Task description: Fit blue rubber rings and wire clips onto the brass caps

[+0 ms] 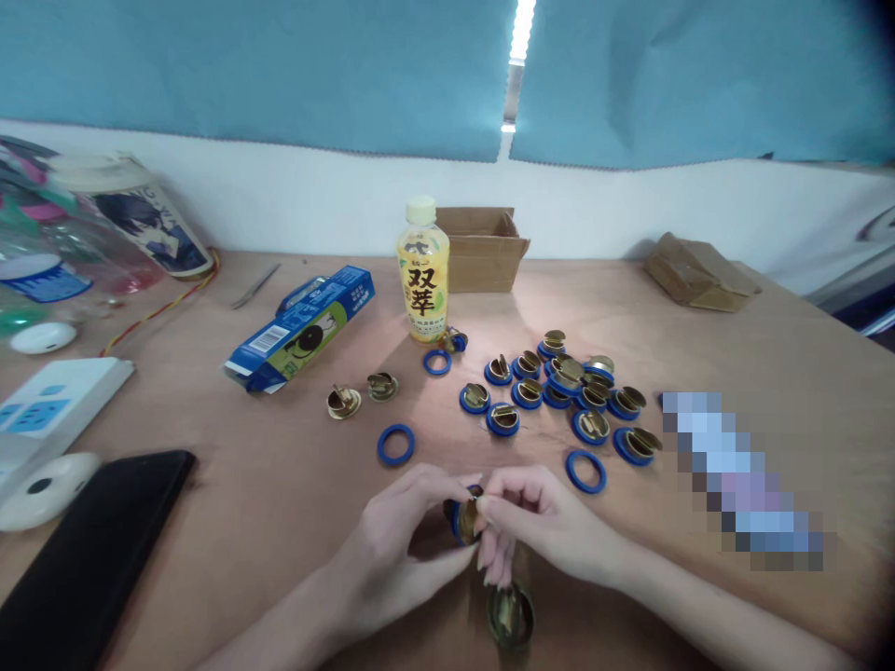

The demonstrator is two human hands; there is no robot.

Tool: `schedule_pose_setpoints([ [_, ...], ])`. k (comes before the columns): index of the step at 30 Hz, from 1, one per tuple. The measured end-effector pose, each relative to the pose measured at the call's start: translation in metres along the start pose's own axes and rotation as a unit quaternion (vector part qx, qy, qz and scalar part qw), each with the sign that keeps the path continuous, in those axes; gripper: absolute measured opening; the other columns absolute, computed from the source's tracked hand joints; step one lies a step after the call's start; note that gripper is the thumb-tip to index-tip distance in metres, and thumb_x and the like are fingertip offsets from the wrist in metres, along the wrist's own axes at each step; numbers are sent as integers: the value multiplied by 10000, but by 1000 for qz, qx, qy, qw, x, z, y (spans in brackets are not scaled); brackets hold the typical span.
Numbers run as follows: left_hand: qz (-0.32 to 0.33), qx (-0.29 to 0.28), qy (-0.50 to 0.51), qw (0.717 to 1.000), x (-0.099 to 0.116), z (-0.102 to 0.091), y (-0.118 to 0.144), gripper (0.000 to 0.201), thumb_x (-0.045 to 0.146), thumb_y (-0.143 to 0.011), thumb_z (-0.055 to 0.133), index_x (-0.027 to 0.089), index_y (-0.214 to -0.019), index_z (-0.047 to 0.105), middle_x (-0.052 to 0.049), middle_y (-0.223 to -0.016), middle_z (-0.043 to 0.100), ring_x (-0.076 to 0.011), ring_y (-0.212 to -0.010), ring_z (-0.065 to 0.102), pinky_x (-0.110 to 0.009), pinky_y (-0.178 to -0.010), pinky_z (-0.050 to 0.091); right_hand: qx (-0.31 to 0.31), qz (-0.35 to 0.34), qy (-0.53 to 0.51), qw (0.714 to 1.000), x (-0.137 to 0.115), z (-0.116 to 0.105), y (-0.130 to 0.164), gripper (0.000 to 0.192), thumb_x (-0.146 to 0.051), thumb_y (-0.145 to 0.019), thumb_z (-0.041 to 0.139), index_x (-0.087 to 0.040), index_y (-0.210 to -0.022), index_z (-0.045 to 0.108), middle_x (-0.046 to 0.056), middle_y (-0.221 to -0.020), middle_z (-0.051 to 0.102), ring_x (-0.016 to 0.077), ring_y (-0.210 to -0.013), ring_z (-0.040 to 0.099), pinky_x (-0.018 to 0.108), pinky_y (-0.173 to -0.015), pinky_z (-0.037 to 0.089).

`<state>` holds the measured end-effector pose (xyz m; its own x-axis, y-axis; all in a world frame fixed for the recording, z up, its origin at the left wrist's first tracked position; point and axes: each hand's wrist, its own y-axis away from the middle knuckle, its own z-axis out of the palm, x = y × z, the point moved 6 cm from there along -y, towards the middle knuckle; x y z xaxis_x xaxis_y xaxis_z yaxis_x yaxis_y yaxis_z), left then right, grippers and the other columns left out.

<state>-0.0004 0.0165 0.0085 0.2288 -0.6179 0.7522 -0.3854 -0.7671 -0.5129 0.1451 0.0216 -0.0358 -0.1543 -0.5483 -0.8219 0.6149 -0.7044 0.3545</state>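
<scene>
Blue-ringed metal piece [465,523] | left hand [409,527]: holding | right hand [542,515]: seemingly touching edge

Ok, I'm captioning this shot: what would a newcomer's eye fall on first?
Probably the yellow bottle, upright toward the back by a cardboard box. Next, the clustered brassy pieces with blue rings, nearer and right of the bottle. Then the left hand and right hand, front centre, a similar piece between them.

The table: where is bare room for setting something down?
Bare table lies between the blue box and the black phone, and between the cardboard box and the brown package. It is crowded right of the bottle, with blue-rimmed metal pieces.
</scene>
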Motion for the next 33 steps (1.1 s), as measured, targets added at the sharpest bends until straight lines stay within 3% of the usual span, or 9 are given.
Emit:
schedule_pose_setpoints([
  [5,-57,-27,60,996,-7,6,1,519,91,-770,787,224,-1190,513,-29,-977,745,-144,-834,768,-179,-792,598,-5,7,-21,1000,0,1,-1,428,-524,-845,726,-122,-804,586,45,-629,720,118,-497,689,188,-468,545],
  [12,-103,-55,85,990,-12,11,4,507,127,-764,805,246,-1164,516,12,-941,761,-131,-783,772,-163,-748,598,-12,18,-23,999,0,2,-1,488,-586,-791,748,-128,-806,583,33,-604,702,115,-465,662,172,-426,505],
  [25,-92,-34,95,991,-8,5,1,437,120,-779,795,214,-1120,537,9,-854,763,-150,-724,778,-171,-680,608,30,6,57,998,-2,-3,0,449,-582,-832,704,-155,-784,570,-40,-505,620,56,-373,520,142,-392,417],
  [33,-81,-34,71,994,-10,5,3,411,162,-790,800,210,-1109,545,-28,-902,756,-156,-754,772,-187,-709,604,54,-3,83,995,-8,-2,1,412,-550,-821,722,-178,-814,545,-81,-482,554,50,-365,464,154,-399,388],
])
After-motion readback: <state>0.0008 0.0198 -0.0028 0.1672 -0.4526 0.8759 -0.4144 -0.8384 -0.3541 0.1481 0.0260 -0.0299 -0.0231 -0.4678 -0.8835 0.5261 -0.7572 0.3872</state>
